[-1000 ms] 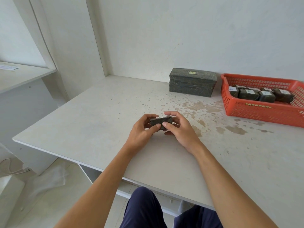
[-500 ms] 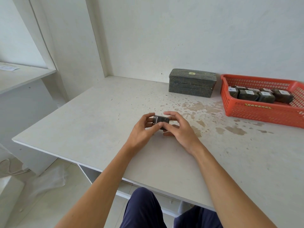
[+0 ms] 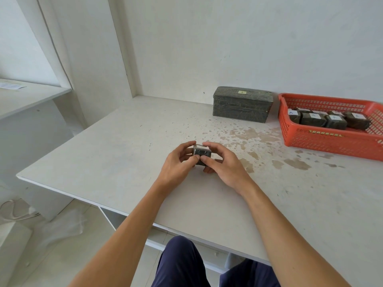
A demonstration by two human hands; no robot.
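Both hands, left hand [image 3: 176, 162] and right hand [image 3: 224, 165], curl their fingers [image 3: 208, 145] around a small dark shiny block [image 3: 202, 152], hiding its sides and bottom.

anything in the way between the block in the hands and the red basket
Nothing visible does. The left hand and right hand grip the block, and the table between it and the basket shows only flat stains. The big box sits by the wall, left of the basket, off that line.
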